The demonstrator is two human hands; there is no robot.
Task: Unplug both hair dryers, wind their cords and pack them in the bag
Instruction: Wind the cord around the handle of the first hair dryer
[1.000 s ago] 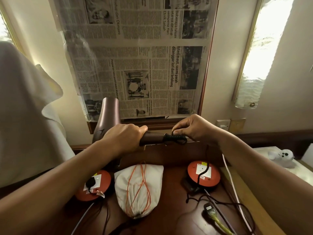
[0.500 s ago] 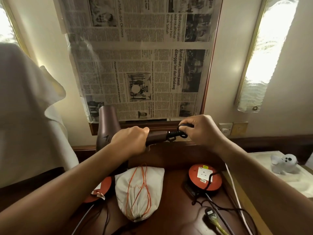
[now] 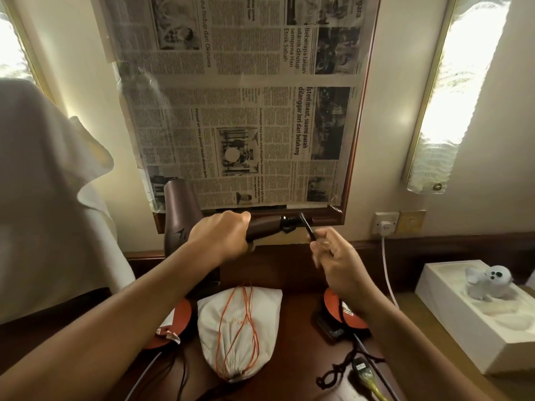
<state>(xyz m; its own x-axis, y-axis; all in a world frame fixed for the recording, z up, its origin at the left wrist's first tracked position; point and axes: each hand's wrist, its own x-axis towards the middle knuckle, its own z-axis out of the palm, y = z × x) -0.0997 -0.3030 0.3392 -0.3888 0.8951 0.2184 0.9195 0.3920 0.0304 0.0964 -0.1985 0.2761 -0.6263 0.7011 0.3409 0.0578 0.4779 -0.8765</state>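
Observation:
My left hand (image 3: 221, 234) grips the handle of a brown hair dryer (image 3: 179, 209), held up over the desk with its barrel pointing away from me. My right hand (image 3: 337, 256) pinches the dryer's black cord (image 3: 307, 229) just past the end of the handle, where a turn of cord wraps the strain relief. The cord runs on down behind my right wrist to a loose coil (image 3: 335, 374) on the desk. A white drawstring bag (image 3: 240, 328) with orange cords lies on the desk below, its mouth toward me. No second hair dryer is visible.
Two orange extension reels, left (image 3: 179, 319) and right (image 3: 344, 314), flank the bag on the dark wooden desk (image 3: 292, 369). A white cable (image 3: 388, 273) hangs from the wall socket (image 3: 385, 224). A white box (image 3: 463, 316) with a toy seal stands at right. A newspaper-covered mirror (image 3: 246, 111) is ahead.
My right hand has come off the handle end and dropped down to the right, drawing the cord out with it. The view has shifted slightly.

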